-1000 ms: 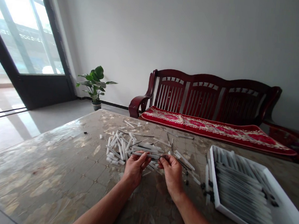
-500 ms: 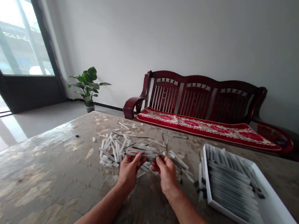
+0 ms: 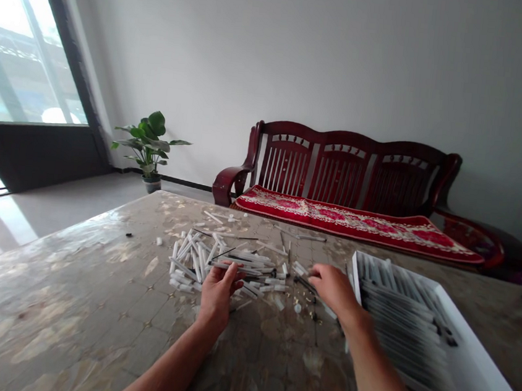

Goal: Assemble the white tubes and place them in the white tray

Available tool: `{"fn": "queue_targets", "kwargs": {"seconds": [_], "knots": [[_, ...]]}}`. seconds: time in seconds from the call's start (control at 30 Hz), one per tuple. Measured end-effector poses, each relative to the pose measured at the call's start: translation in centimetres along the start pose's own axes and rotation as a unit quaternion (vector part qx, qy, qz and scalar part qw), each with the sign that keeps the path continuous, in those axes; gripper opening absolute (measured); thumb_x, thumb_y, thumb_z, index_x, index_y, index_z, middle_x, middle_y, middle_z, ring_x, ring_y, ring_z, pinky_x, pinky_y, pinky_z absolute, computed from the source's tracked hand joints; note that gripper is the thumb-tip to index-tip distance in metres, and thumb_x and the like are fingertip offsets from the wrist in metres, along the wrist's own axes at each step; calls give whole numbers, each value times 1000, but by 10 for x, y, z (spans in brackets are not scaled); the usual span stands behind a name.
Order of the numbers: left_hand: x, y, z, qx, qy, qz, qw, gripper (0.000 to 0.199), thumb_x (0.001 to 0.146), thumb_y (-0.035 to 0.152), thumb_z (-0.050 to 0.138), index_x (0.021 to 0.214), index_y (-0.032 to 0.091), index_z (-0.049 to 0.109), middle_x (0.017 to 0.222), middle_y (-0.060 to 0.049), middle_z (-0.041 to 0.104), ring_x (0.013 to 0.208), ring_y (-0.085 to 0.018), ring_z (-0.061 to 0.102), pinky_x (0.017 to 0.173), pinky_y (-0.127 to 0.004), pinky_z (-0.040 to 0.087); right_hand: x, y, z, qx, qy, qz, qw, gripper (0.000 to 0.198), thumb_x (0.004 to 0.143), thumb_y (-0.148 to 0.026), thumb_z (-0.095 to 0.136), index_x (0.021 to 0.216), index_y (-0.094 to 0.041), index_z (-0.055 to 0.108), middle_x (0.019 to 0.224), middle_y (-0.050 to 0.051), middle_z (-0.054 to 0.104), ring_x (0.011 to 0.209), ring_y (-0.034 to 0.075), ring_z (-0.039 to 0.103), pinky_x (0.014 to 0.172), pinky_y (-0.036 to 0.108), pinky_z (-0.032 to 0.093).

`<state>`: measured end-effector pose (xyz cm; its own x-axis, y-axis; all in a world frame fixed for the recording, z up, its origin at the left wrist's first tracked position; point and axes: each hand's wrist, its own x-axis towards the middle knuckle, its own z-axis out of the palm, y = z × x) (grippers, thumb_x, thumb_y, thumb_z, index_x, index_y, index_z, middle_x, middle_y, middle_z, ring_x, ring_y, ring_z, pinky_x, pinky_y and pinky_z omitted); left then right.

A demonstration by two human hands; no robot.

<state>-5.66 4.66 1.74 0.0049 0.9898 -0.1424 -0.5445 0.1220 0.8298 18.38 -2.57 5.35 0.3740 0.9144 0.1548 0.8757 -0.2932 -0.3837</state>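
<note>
My left hand is closed around a slim translucent tube with a dark part inside, held level over the pile. Beneath and beyond it lies a heap of whitish tubes, with thin black rods among them. To the right, my right hand is low over the table, fingers curled together beside dark sticks and pale short tubes. Its fingertips are partly hidden, and whatever they pinch cannot be made out. Small brass-coloured bits and black pieces lie just below that hand.
A white tray holding rows of tubes with black ends stands at the right of the patterned table. Beyond the table are a dark red wooden bench with a red runner and a potted plant. A glass door is at left.
My right hand has left the tube and moved right to the small pieces near the tray. My left hand keeps the tube, shifted slightly left. The view has turned a little.
</note>
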Motion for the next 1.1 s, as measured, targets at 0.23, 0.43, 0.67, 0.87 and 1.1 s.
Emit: {"fn": "queue_targets", "kwargs": {"seconds": [0.23,0.43,0.67,0.87,1.1], "knots": [[-4,-5,3,-1,-37,-19,999,47,53,42,89,82,18,60,73,2,70,63,-13,69,58,-22,54,-7,27,-21,-156,-137,67,976,19,43,-12,81,52,-23,67,61,6,71,66,26,70,57,29,39],[-5,-8,2,-6,-48,-41,998,46,53,40,90,81,17,62,75,-1,72,64,-15,70,58,-24,56,-6,5,-17,-138,-80,19,987,16,68,-13,65,76,-24,73,83,8,76,77,24,70,61,27,39],[-7,-10,5,-29,-47,-65,996,48,49,36,93,81,16,63,75,-2,74,64,-15,71,57,-22,57,-17,-52,0,42,-5,-151,988,22,83,-12,56,95,-24,71,94,4,76,86,18,68,74,24,42],[-6,-11,4,-30,-52,-60,996,45,52,33,93,81,16,63,74,-2,75,65,-15,72,57,-22,57,-21,-62,9,74,7,-195,978,23,85,-11,58,95,-24,73,94,3,73,89,18,67,80,25,45],[-7,-12,5,-22,-57,-48,997,49,49,37,93,81,15,63,72,-1,74,65,-16,72,59,-24,57,-24,-63,17,89,20,-225,970,22,86,-10,60,98,-23,74,93,3,70,90,17,66,82,25,47]]}}
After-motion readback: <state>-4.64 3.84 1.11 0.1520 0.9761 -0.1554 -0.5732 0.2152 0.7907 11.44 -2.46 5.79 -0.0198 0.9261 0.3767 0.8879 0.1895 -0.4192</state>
